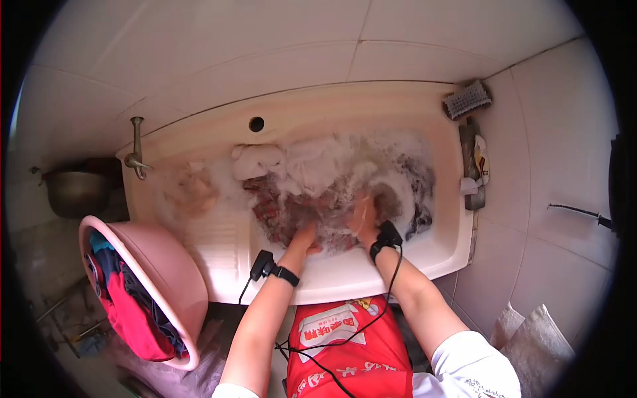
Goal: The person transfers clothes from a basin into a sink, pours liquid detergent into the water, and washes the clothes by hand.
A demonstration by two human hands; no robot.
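Both my hands are down in the soapy water of a white laundry sink [279,285]. My left hand [305,239] is partly under the suds at the front of a dark red patterned cloth [267,202]; its fingers are hidden. To its right, my right hand [363,215] dips into the foam beside the same wet laundry, blurred and half covered by water. White cloth [259,162] lies bunched behind my hands. A dark garment [419,192] floats at the right side, and a pale beige cloth [192,192] lies in the water at the left.
A pink tub [179,265] full of clothes leans at the left front. A metal faucet [137,149] is on the left wall, near a metal pot [76,192]. A scrub brush [467,99] sits on the back right corner. Cables hang from both wrists over a red apron [352,345].
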